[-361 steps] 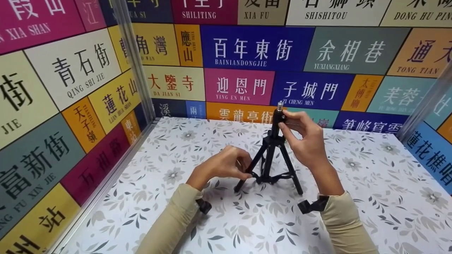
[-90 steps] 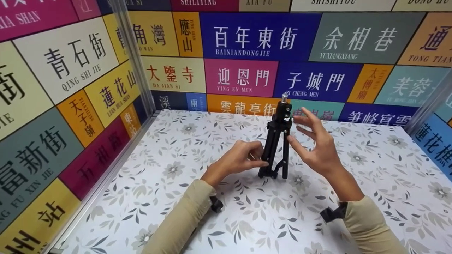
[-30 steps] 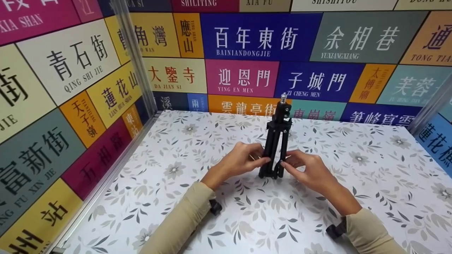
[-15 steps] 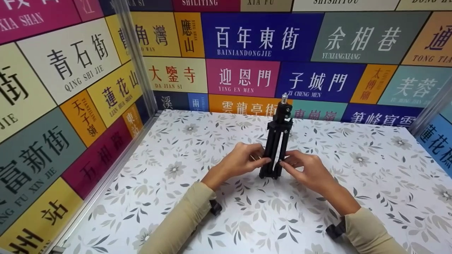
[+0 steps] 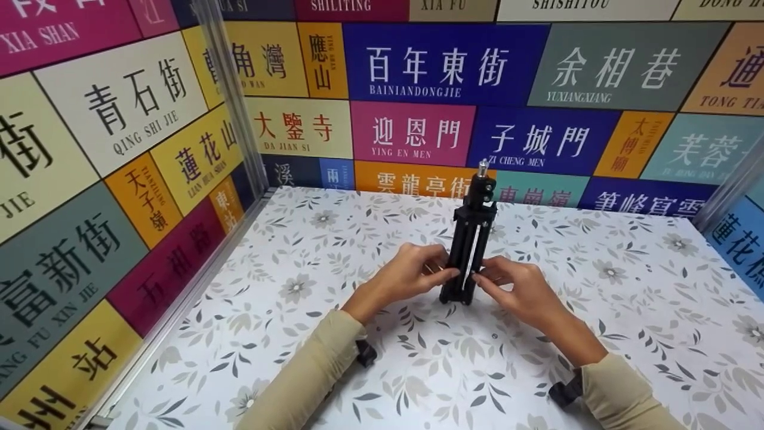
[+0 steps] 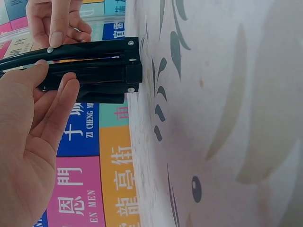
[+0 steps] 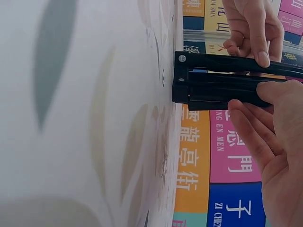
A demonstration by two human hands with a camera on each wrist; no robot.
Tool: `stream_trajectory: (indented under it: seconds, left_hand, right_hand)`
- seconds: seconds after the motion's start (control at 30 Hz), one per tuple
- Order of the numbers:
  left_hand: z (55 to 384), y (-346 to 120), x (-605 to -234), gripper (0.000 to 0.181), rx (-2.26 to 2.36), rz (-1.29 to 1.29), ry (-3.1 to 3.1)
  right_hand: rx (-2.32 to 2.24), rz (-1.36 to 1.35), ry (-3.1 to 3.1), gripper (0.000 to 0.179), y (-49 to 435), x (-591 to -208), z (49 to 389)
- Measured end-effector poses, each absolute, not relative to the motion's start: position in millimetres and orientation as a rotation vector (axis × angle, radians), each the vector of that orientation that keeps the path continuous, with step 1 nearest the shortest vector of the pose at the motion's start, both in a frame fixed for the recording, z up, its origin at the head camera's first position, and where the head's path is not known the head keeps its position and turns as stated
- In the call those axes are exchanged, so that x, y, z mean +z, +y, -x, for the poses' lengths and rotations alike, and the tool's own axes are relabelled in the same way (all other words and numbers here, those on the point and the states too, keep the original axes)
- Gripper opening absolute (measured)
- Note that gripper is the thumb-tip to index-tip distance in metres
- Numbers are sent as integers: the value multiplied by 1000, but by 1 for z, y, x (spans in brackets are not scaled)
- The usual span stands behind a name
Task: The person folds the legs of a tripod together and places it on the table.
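Note:
A small black tripod [image 5: 474, 215] stands upright on the table, its legs folded in close together and a silver screw tip on top. My left hand [image 5: 412, 272] pinches the lower legs from the left, thumb in front and fingers behind. From the right, my right hand [image 5: 522, 289] pinches a leg low down between thumb and fingers. In the left wrist view, thumb and fingertips of the left hand [image 6: 33, 123] lie on the black legs near their feet. The right wrist view shows the right hand [image 7: 284, 127] on the legs from the opposite side.
The table [image 5: 286, 358] wears a white cover with grey leaves and flowers. Panels of coloured place-name signs [image 5: 412, 131] rise behind it and on both sides, meeting at clear corner strips. Black camera mounts [image 5: 566, 393] sit at both wrists.
The tripod's legs were spread at first and are now folded together. My right hand came down from the tripod's top to its lower legs. In the last second the legs drew slightly closer.

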State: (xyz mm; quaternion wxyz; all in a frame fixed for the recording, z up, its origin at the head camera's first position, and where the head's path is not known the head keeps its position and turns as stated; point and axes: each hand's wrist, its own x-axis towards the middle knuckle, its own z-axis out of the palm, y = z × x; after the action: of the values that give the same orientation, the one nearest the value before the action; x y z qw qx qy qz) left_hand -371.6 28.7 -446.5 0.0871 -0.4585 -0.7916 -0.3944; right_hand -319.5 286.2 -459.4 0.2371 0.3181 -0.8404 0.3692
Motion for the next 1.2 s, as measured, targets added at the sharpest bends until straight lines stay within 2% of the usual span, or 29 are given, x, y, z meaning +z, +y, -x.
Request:
stream_trajectory:
  seconds: [0.6,1.2]
  left_hand:
    - [372,30,-451,13,-1222,1332,-2360]
    - [376,26,-453,19,-1276,1381,-2356]
  right_hand:
    - [953,-857,-2304,23,287,-457,316]
    - [1004,-868,-2274,16,276,-457,309]
